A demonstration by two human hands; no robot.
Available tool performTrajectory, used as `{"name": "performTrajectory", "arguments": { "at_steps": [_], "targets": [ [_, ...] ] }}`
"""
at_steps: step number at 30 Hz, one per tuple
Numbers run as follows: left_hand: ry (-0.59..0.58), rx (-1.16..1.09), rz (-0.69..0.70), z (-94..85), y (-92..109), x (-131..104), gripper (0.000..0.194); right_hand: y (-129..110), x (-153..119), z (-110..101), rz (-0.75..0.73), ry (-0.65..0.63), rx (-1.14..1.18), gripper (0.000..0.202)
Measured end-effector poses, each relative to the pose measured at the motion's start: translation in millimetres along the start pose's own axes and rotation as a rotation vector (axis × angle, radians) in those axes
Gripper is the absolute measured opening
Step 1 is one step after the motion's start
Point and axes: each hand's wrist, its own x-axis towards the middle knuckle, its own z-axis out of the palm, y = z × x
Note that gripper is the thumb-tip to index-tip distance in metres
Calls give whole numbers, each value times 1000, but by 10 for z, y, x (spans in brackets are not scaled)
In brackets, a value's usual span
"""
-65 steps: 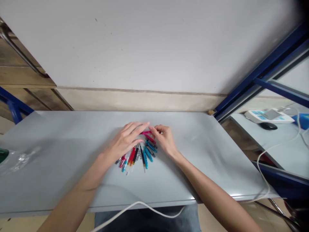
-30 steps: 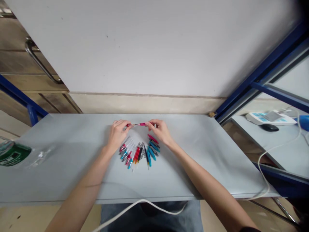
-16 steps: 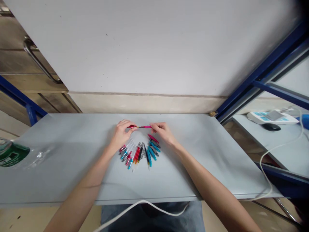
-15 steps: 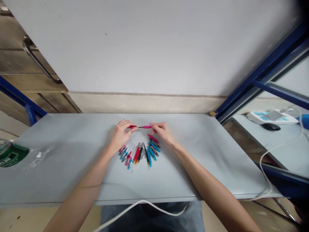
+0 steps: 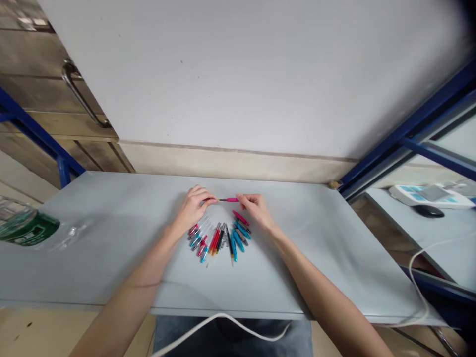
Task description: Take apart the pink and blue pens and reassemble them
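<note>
Above the table, my left hand (image 5: 193, 206) pinches the end of a thin pen refill (image 5: 222, 200). In line with it, my right hand (image 5: 253, 208) grips a pink pen barrel (image 5: 232, 200), and the refill's other end meets this barrel. How deep the refill sits inside cannot be made out. Just below my hands lie pen parts in a fan: clear barrels with coloured ends (image 5: 194, 229) on the left, red refills (image 5: 214, 239) and black refills (image 5: 221, 237) in the middle, blue pen barrels (image 5: 237, 240) and a pink barrel (image 5: 240, 217) on the right.
A green-labelled plastic bottle (image 5: 33, 228) lies at the table's left. A white cable (image 5: 223, 316) loops across the front edge. On the right, beyond a blue metal frame (image 5: 375, 144), a white device (image 5: 433, 196) and a black mouse (image 5: 428, 211) rest on another surface.
The head view has shifted slightly. My hands still hold the refill and pink barrel in line; the red piece that showed at my left fingers is no longer visible.
</note>
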Motion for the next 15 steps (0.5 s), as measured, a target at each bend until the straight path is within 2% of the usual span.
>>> {"name": "performTrajectory", "arguments": {
  "at_steps": [4,7,11,15],
  "targets": [
    [-64,83,22,-66,-16,5,18,34,15,59,56,-1,-24,56],
    [-103,106,9,-89,-73,0,18,134,72,52,-69,1,-123,45],
    [-178,93,-8,-44,-183,-31,19,284,158,8,-276,-25,-398,30],
    [-190,16,-52,8,-273,-53,21,350,198,-15,-320,-85,-495,20]
  ]
}}
